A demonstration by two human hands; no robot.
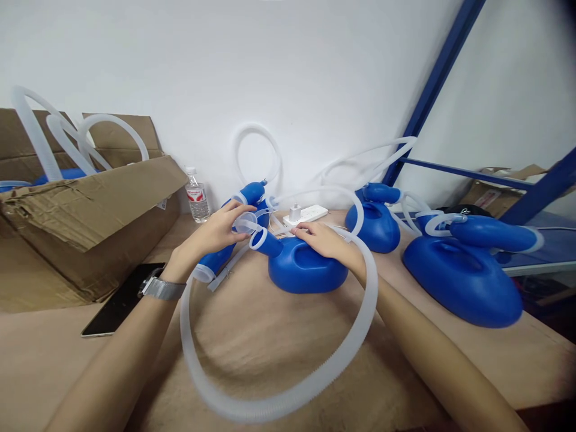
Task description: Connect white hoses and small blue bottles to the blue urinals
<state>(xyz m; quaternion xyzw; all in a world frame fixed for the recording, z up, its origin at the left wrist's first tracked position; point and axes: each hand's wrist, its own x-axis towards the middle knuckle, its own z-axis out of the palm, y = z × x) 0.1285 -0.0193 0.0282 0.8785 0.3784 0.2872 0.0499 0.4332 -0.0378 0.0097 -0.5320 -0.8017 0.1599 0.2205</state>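
Note:
A blue plastic urinal bottle stands on the table, its open neck with a white rim pointing left. My left hand pinches a clear round cap beside that neck. On top of the bottle lies my right hand, its fingers curled over the upper edge. A long translucent corrugated hose loops in front of the bottle and passes over my right forearm. Behind my left hand lies a blue tubular part with a white rim, partly hidden by the hand.
An open cardboard box with hoses stands left. A black phone-like slab and a water bottle lie near it. A white power strip sits behind. More blue urinal bottles stand right, by a blue metal frame.

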